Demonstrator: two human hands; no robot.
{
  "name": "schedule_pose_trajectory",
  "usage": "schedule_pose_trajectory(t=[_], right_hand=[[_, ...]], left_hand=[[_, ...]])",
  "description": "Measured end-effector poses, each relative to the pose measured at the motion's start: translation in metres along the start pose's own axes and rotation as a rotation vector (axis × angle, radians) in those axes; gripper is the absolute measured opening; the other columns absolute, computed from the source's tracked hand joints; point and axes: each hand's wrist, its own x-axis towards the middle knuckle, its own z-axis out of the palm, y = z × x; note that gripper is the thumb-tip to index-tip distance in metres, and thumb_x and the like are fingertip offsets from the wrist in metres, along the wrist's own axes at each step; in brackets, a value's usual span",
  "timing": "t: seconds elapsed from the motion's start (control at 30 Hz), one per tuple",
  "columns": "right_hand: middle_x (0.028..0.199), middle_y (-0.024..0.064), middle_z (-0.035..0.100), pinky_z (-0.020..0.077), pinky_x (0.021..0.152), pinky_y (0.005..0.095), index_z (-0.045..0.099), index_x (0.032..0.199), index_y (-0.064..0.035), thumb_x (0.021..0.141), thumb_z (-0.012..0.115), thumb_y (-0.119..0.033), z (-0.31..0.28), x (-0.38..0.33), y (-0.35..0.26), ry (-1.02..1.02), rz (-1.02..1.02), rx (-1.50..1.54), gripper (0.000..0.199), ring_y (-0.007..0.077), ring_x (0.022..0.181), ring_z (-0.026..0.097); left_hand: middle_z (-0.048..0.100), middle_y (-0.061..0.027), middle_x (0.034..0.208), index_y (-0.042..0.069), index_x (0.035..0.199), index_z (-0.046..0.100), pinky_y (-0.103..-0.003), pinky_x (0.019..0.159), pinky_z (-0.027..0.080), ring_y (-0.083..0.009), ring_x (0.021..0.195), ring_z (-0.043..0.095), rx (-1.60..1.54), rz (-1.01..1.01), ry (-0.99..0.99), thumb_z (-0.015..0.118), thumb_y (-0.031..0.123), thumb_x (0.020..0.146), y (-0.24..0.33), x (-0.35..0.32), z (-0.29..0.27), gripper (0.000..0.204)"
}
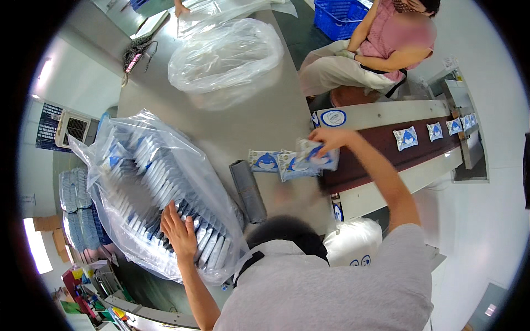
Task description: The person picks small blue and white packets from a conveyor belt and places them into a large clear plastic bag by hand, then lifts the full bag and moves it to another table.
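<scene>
My right hand (332,140) has its fingers closed on the edge of a small blue-and-white packet (326,160), at the end of the conveyor. Beside it, two similar packets overlap on the table, the leftmost packet (265,161) showing a blue cartoon figure. My left hand (180,230) lies with fingers stretched out on rows of packets (165,179) standing on edge. A large clear plastic bag (193,151) surrounds those rows. Several more packets, such as a packet (406,139), sit spaced along the dark conveyor belt (367,149).
A dark grey block (248,191) lies on the table (221,124) between my hands. Farther back is a spread clear bag (226,58). Across the conveyor sits a person (353,66) near a blue basket (338,19). Another person's hand (181,7) shows at the far edge.
</scene>
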Motion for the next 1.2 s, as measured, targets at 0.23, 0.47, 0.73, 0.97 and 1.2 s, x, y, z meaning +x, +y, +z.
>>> schedule_pose_trajectory(t=[0.23,0.47,0.73,0.97,1.2], right_hand=[[0.120,0.0225,0.048,0.0387,0.094,0.0397,0.031,0.127,0.0005,0.046,0.084,-0.048,0.096,0.043,-0.028,0.014,0.527,0.006,0.108,0.0361,0.113,0.045],[0.109,0.0166,0.049,0.0299,0.099,0.0475,0.044,0.113,0.0010,0.042,0.081,-0.034,0.219,-0.012,-0.149,0.489,0.438,-0.965,0.088,0.0317,0.113,0.043],[0.098,0.0167,0.060,0.0478,0.081,0.0349,0.049,0.108,0.0001,0.053,0.082,-0.024,0.137,0.014,-0.199,0.871,0.537,0.272,0.069,0.0279,0.091,0.061],[0.108,0.0084,0.057,0.0453,0.084,0.0328,0.053,0.114,-0.0027,0.061,0.081,-0.019,0.036,0.145,-0.358,0.696,-0.306,0.736,0.062,0.0183,0.097,0.055],[0.116,0.0201,0.051,0.0321,0.094,0.0499,0.038,0.126,0.0002,0.058,0.075,-0.050,0.056,0.306,-0.390,0.315,-0.325,-0.719,0.092,0.0326,0.113,0.045]], left_hand=[[0.041,-0.0190,0.127,0.002,0.134,0.034,-0.048,0.101,0.022,-0.0369,0.120,0.035,0.026,-0.004,0.026,0.035,0.043,0.093,-0.002,0.001,0.003,0.058],[0.042,-0.0202,0.125,0.003,0.133,0.035,-0.050,0.099,0.025,-0.0383,0.117,0.036,0.027,-0.019,0.071,0.042,0.042,0.090,-0.003,-0.004,0.001,0.059],[0.041,-0.0251,0.127,0.002,0.136,0.032,-0.051,0.102,0.024,-0.0432,0.118,0.036,0.040,0.014,0.124,0.049,0.034,0.088,-0.002,-0.013,-0.006,0.060],[0.039,-0.0162,0.135,0.008,0.136,0.035,-0.058,0.102,0.022,-0.0471,0.121,0.033,-0.003,-0.042,0.074,0.056,0.034,0.085,0.000,-0.018,-0.014,0.061],[0.059,-0.0158,0.105,0.001,0.103,0.057,-0.039,0.084,0.043,-0.0335,0.099,0.054,-0.426,0.000,0.179,0.061,0.009,0.077,-0.002,-0.039,-0.049,0.027]])
